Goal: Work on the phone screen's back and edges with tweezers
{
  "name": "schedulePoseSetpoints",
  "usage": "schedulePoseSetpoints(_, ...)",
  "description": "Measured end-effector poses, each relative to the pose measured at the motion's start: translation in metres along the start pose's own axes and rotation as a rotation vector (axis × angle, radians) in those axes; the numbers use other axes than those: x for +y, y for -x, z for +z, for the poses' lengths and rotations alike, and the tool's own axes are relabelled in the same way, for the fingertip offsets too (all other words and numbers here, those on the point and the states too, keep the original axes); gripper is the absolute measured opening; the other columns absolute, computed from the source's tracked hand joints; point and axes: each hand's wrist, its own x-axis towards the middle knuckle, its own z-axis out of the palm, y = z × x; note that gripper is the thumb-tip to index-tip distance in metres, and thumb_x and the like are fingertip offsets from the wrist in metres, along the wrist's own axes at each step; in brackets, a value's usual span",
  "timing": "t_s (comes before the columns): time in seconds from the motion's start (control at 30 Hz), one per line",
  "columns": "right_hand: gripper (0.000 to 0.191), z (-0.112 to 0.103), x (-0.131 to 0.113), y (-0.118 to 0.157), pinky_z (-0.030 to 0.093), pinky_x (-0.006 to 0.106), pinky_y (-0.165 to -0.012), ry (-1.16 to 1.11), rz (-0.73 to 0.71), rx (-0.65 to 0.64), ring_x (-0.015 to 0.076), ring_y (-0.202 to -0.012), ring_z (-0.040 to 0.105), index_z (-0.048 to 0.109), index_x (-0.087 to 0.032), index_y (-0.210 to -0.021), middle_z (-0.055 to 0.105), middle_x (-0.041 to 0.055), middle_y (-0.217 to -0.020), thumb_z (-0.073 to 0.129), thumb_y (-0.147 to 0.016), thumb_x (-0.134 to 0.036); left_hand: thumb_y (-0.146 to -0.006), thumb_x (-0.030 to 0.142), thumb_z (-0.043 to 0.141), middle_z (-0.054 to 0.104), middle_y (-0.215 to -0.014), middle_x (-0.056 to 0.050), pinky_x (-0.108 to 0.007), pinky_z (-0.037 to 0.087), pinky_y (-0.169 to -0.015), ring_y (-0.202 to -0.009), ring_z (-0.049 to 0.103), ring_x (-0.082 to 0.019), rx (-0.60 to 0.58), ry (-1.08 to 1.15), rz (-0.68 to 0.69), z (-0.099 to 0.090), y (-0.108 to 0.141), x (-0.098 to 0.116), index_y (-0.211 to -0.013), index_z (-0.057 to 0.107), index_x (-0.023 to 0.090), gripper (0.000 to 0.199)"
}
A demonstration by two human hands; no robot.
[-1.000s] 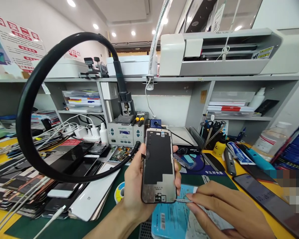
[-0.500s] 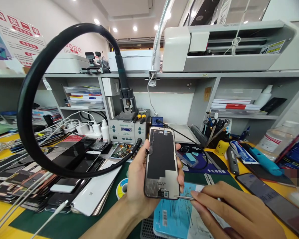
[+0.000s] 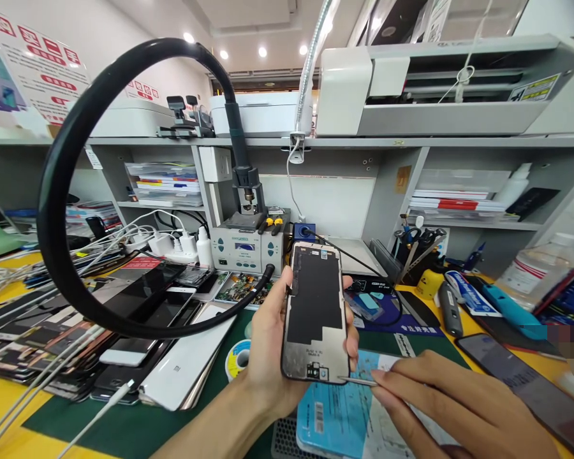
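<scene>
Metal tool — rear hidden by right hand | panel print — too small

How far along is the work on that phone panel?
Apparently done: the panel is out of any phone body, its back exposed. In hand: the left hand grips it while the right hand holds a thin metal tool at its bottom edge. Left: probably finishing there, then mounting the panel; how much more, I cannot tell.

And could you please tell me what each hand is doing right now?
Left hand: holding the phone panel by its sides.
Right hand: pinching a thin metal tool.
</scene>
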Motion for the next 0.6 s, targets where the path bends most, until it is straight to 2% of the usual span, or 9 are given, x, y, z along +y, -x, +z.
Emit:
schedulePoseSetpoints(0.2,0.011,0.0002,-0.0008,0.0065,0.059,0.023,-0.062,-0.069,0.073,-0.056,0.0148,-0.067,0.073,0.072,-0.023,-0.09,0.076,0.0025,-0.078,0.061,-0.093,-0.025,-0.091,0.067,0.024,0.055,-0.089,-0.01,-0.035,0.04,-0.062,-0.068,0.053,-0.02,-0.015,-0.006,-0.013,0.0004,-0.0007,0.0018,-0.127,0.056,0.008,0.077)
schedulePoseSetpoints(0.3,0.013,0.0013,-0.0003,0.0068,0.058,0.023,-0.059,-0.09,0.032,-0.054,0.0148,-0.065,0.072,0.072,-0.023,-0.088,0.075,0.0032,-0.076,0.06,-0.093,-0.027,-0.091,0.068,0.024,0.055,-0.089,-0.01,-0.034,0.04,-0.062,-0.068,0.053,-0.02,-0.015,-0.005,-0.026,0.0008,-0.0008,0.0029,-0.126,0.058,0.009,0.076)
schedulePoseSetpoints(0.6,0.016,0.0004,-0.0039,0.0,0.058,0.022,-0.061,-0.13,0.097,-0.057,0.0139,-0.065,0.072,0.075,-0.022,-0.086,0.076,0.0021,-0.075,0.06,-0.093,-0.022,-0.09,0.068,0.022,0.055,-0.09,-0.01,-0.035,0.041,-0.062,-0.067,0.053,-0.02,-0.038,-0.039,-0.023,-0.0001,0.0004,0.0017,-0.129,0.058,0.009,0.079)
